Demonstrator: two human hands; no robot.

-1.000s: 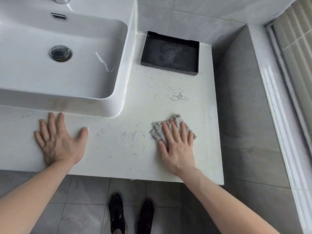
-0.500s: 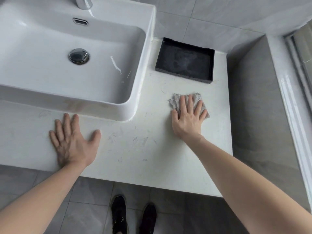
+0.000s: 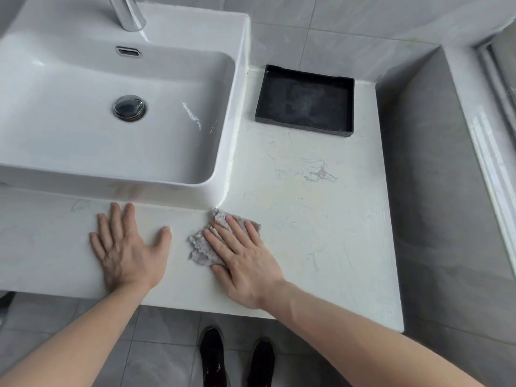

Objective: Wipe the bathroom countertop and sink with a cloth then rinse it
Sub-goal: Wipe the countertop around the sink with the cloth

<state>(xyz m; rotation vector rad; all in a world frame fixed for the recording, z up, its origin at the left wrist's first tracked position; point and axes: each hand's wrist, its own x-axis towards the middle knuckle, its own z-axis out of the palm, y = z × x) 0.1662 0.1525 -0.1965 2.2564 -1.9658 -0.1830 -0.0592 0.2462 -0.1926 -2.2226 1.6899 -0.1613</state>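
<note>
A grey patterned cloth (image 3: 202,245) lies on the white countertop (image 3: 321,233), just in front of the near right corner of the white sink (image 3: 83,141). My right hand (image 3: 243,258) presses flat on the cloth with straight fingers. Left of it, my left hand (image 3: 124,247) rests flat on the counter strip in front of the sink, fingers spread, holding nothing. A chrome faucet (image 3: 127,12) stands at the back of the sink, and a round drain plug (image 3: 129,108) sits in the basin.
A black rectangular tray (image 3: 305,103) sits at the back of the counter, right of the sink. A grey tiled wall borders the counter on the right. Smear marks (image 3: 318,171) show on the counter. My dark shoes (image 3: 237,358) stand on the floor tiles below.
My right hand slid the cloth from near the black tray back toward me and left, to the sink's front corner. My left hand stayed flat on the counter.
</note>
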